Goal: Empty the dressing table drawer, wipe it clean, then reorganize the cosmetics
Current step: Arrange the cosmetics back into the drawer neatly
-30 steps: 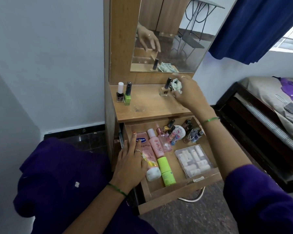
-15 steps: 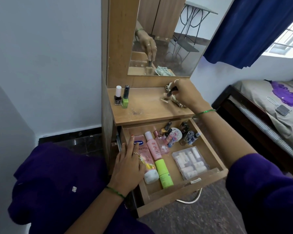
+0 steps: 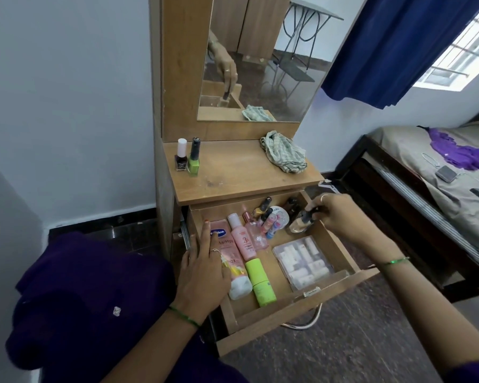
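We have our right hand (image 3: 340,217) pinching the dark cap of a small clear glass bottle of beige liquid (image 3: 299,224), which sits low in the far right corner of the open wooden drawer (image 3: 302,308). Our left hand (image 3: 202,269) lies flat, fingers straight, on the pink lotion tube (image 3: 231,261) by the drawer's left wall. The corner is crowded: a gold-capped nail polish bottle (image 3: 263,208) and a cluster of small pink and blue tubes (image 3: 273,223) stand close by, so we could knock them over when setting the bottle down. Held only by the cap, it could slip or tip against the wall. The crumpled checked cloth (image 3: 284,156) rests on the wooden tabletop (image 3: 233,172), well away from the two upright polish bottles (image 3: 187,158) still waiting there.
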